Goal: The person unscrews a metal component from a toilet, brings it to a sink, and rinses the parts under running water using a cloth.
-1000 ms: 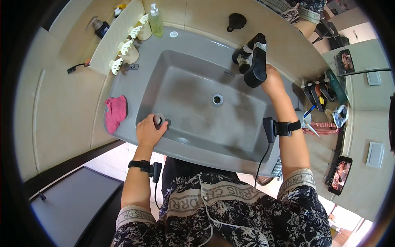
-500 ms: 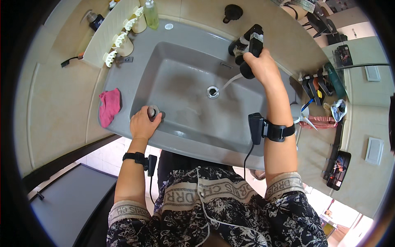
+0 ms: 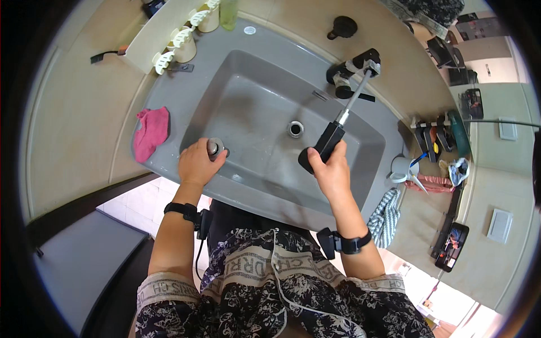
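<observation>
My right hand [image 3: 333, 172] is closed round a black pull-out faucet head [image 3: 328, 144], held over the right half of the grey sink [image 3: 265, 169]. From it a grey hose [image 3: 358, 97] stretches back to the black faucet body [image 3: 345, 72] at the rear rim. No water stream shows from the head. At the sink's left front, my left hand [image 3: 194, 164] grips a round metal drain stopper [image 3: 213, 147] between thumb and fingers. The uncovered drain hole [image 3: 295, 129] lies in the basin floor between both hands.
A pink cloth [image 3: 151, 133] lies on the left rim. Cream cups [image 3: 185, 52] and a green bottle [image 3: 228, 16] stand at the back left. Right of the sink are a striped towel [image 3: 385, 217] and a white cup [image 3: 403, 168]. A black round object [image 3: 344, 26] sits behind the faucet.
My right hand has pulled the faucet head out of its body, toward me and left, exposing the hose. The water stream has stopped. My left hand still holds the stopper in about the same place.
</observation>
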Demonstrator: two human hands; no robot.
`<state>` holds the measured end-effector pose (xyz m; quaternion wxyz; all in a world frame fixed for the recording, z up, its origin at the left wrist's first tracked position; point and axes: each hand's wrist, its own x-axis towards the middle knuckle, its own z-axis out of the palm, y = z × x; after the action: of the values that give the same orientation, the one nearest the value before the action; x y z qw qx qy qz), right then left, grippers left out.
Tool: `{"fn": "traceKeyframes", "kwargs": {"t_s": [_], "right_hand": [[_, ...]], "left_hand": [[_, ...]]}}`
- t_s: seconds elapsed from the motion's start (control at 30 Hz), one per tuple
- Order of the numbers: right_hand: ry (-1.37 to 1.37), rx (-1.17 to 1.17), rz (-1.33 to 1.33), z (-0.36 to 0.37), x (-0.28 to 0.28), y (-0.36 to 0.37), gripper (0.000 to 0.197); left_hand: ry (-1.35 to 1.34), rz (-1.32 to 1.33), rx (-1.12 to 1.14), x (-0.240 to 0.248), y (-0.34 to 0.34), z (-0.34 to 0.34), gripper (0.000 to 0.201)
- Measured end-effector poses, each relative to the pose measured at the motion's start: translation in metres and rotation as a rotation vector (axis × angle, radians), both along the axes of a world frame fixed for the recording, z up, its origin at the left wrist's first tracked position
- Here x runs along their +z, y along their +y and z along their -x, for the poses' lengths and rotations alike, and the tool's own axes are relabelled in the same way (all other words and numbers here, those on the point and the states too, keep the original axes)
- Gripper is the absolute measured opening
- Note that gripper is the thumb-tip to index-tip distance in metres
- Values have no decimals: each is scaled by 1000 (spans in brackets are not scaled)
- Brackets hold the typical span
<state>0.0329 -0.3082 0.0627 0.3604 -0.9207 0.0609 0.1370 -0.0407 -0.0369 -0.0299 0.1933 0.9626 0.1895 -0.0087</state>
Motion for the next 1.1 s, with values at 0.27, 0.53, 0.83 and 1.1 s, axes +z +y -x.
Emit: {"fn": "traceKeyframes", "kwargs": {"t_s": [0.27, 0.53, 0.83, 1.1], "right_hand": [[-6, 20, 151, -11, -33, 7, 57], [-44, -35, 17, -32, -51, 31, 58], [-181, 71, 522, -51, -21, -43, 55], [-122, 193, 350, -56, 6, -77, 54]], "left_hand": [[1, 4, -14, -1, 7, 4, 44], [-11, 15, -26, -2, 8, 2, 43], [-5, 37, -26, -6, 10, 4, 48], [10, 11, -45, -3, 8, 2, 48]]}}
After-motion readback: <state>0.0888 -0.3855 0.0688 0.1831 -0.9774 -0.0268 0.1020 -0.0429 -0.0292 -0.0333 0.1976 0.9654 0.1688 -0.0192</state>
